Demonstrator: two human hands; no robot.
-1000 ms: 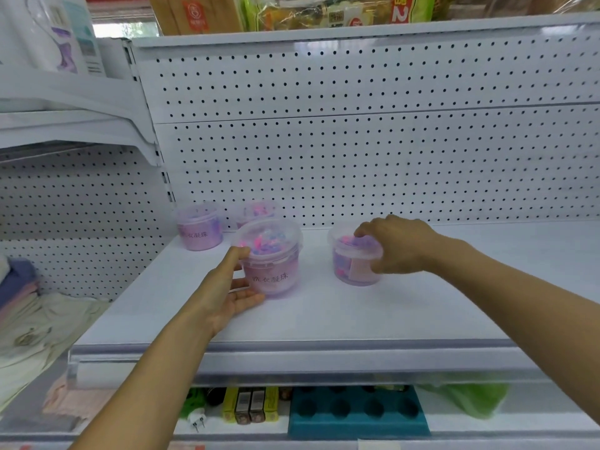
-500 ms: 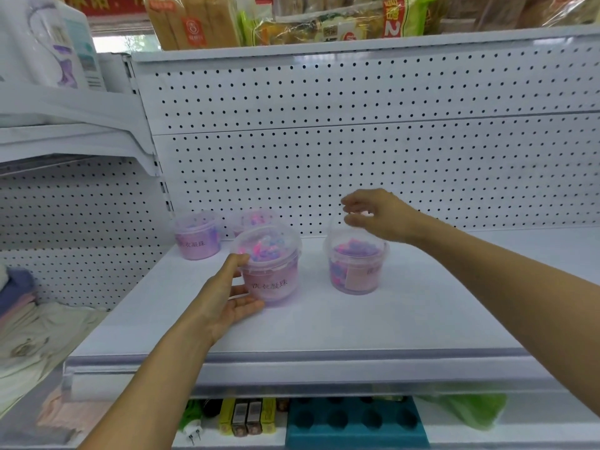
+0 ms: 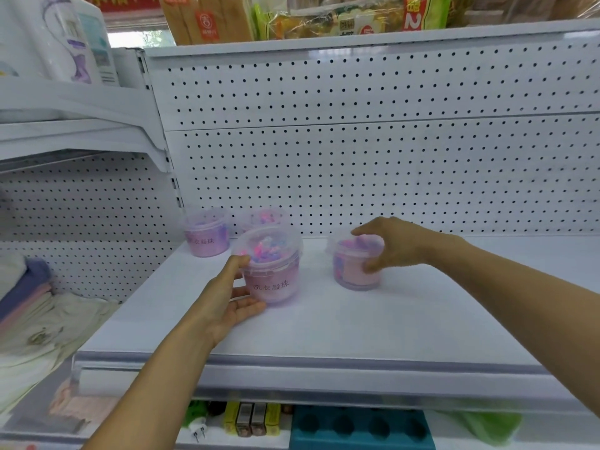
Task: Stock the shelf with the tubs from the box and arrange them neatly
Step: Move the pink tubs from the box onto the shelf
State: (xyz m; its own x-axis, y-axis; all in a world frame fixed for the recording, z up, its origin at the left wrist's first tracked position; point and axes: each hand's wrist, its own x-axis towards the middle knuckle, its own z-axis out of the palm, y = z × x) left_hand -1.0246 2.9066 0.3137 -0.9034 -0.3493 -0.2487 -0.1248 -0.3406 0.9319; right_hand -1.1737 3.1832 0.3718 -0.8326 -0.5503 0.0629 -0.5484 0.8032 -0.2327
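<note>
I see four pink tubs on the white shelf (image 3: 357,323): my left hand (image 3: 227,300) cups the front tub (image 3: 271,271), fingers curled against its side, while my right hand (image 3: 394,243) grips the right tub (image 3: 355,263) around its lid; two more tubs (image 3: 207,232) stand behind, near the pegboard (image 3: 389,177).

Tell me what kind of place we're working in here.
Most likely a small shop or supermarket aisle: white retail shelving with a perforated back panel, packaged bread on the shelf above, and identical labelled tubs being faced up by the left hand and right hand.
</note>
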